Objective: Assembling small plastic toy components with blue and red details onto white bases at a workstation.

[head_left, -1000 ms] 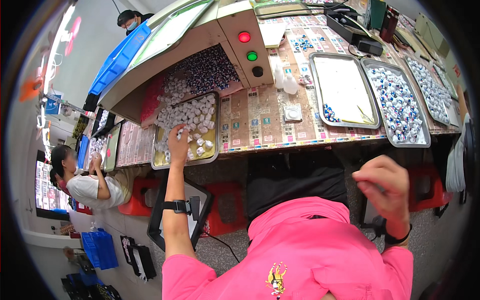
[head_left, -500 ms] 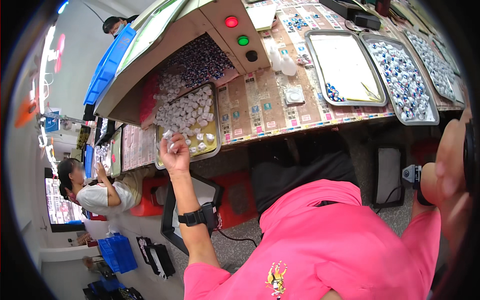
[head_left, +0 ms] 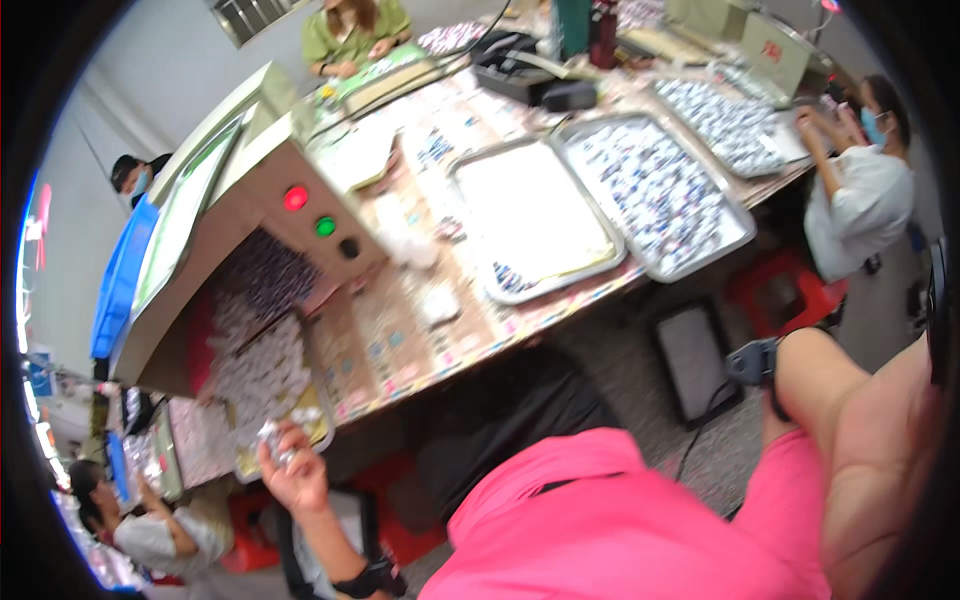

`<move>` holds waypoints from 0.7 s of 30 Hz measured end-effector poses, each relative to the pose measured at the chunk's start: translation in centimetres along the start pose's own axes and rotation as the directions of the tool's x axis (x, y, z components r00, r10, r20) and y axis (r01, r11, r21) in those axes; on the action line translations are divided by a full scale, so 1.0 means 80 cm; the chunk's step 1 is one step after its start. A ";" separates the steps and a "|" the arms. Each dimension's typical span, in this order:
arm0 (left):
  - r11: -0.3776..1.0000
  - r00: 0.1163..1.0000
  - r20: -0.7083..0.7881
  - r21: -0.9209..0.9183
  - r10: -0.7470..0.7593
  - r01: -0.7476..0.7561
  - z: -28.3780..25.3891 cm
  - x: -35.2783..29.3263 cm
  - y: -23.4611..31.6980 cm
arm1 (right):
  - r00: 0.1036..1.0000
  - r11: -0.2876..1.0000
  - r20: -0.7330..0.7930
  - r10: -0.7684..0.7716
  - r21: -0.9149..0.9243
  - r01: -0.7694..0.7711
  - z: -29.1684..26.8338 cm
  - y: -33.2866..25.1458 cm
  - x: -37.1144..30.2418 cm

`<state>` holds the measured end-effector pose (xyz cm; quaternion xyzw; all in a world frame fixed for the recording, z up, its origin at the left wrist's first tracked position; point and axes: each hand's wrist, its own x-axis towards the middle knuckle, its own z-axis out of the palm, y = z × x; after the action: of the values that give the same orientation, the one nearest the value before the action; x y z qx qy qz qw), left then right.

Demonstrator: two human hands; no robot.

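Note:
Over the near edge of a metal tray [head_left: 322, 440], my left hand [head_left: 300, 480] is raised with its fingers closed on a small white piece [head_left: 280, 445]. Blur hides the piece's exact kind. Many similar white pieces [head_left: 265, 375] lie heaped in that tray, which reaches under an open-fronted cream machine housing [head_left: 270, 190]. Inside are piles of small dark blue and reddish pieces [head_left: 265, 270]. My right hand [head_left: 885, 440] is lifted very close at the right rim. Its fingers are cut off or smeared, so what they do does not show.
A nearly bare tray [head_left: 530, 210], a tray of blue and white pieces [head_left: 735, 240] and another filled tray [head_left: 720, 120] stand rightward. Co-workers sit at the far side [head_left: 355, 35], right [head_left: 860, 190] and left [head_left: 160, 520]. Red stools [head_left: 790, 300] stand below the table.
The whole view has swung toward the right, bringing the right-hand and far co-workers into sight. My left hand has lifted away from the heap with a white piece; my right hand stays raised.

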<state>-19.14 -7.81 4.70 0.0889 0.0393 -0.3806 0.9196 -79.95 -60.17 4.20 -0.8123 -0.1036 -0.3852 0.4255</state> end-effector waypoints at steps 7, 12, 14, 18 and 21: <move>0.982 0.984 0.059 -0.078 -0.166 0.171 -0.055 0.024 -0.035 | 0.991 0.956 0.037 -0.126 -0.263 0.132 0.053 -0.041 0.101; 0.952 0.954 0.093 -0.091 -0.285 0.293 -0.040 0.042 -0.107 | 0.987 0.974 -0.075 -0.139 -0.192 0.123 0.025 -0.012 0.113; 0.931 0.937 0.037 -0.107 -0.346 0.348 -0.042 0.052 -0.132 | 0.982 0.979 -0.130 -0.136 -0.169 0.114 0.165 0.001 0.232; 0.911 0.911 -0.016 -0.045 -0.411 0.410 -0.059 0.075 -0.162 | 0.977 0.980 -0.169 -0.128 -0.176 0.098 0.239 0.018 0.331; 0.923 0.923 -0.023 -0.001 -0.385 0.385 -0.057 0.075 -0.149 | 0.970 0.981 -0.234 -0.066 -0.191 0.021 0.232 -0.016 0.318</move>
<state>-23.37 -19.35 -2.19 0.0853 0.0660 -0.5527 0.8264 -53.24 -49.12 16.78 -0.7939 -0.0326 -0.4977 0.3480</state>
